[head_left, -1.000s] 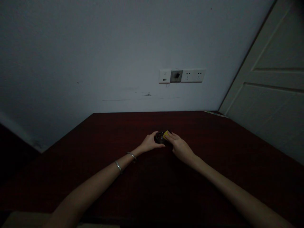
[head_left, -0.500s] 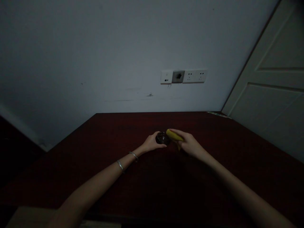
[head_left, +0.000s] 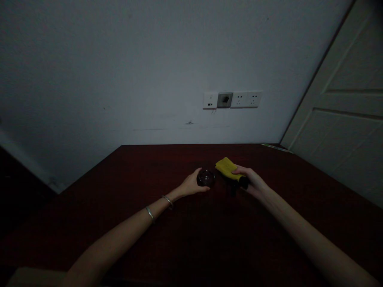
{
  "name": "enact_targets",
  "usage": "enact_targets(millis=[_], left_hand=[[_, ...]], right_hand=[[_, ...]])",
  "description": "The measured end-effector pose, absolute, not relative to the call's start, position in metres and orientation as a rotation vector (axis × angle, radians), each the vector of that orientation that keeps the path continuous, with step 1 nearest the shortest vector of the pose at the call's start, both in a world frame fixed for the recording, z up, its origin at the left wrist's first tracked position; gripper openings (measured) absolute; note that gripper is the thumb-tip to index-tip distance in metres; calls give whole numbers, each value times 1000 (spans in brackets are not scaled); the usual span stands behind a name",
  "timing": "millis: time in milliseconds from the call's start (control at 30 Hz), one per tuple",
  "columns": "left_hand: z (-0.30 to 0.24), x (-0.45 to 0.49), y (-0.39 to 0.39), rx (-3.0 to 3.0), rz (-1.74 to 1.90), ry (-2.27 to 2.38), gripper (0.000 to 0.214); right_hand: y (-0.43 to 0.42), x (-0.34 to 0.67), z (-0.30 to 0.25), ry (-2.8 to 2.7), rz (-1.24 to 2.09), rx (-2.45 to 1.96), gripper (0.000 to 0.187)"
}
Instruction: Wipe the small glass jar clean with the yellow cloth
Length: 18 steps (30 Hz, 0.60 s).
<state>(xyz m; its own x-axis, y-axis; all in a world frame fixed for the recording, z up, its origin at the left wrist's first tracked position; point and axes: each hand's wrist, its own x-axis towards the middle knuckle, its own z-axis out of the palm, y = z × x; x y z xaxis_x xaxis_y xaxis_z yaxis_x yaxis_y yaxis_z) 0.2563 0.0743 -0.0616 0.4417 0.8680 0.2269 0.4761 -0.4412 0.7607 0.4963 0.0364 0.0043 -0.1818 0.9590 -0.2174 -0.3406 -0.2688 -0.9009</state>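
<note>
Curving its thumb and fingers around the left side, the left hand [head_left: 190, 184] holds a dark glass bowl [head_left: 206, 179] on the reddish-brown tabletop [head_left: 167, 157]. The right hand [head_left: 253, 179] grips a folded yellow cloth [head_left: 226, 166], black at its near end, just right of the bowl and apart from it. Two silvery bangles [head_left: 150, 214] circle the left forearm [head_left: 119, 237]; sockets [head_left: 245, 99] line the wall [head_left: 149, 71] behind.

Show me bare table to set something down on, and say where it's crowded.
Bare tabletop shows left of the left hand, behind the dark glass bowl up to the wall, and right of the right hand toward the door. Between the forearms it looks bare, though dark. Crowding is central: left hand around the bowl, right hand holding the yellow cloth.
</note>
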Motion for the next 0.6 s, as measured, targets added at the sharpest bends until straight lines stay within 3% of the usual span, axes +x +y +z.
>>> enact_targets(millis=[600], left_hand=[[-60, 260, 87, 1941, 793, 1114, 112]], right_hand=[[45, 500, -9, -935, 1632, -1116, 35]])
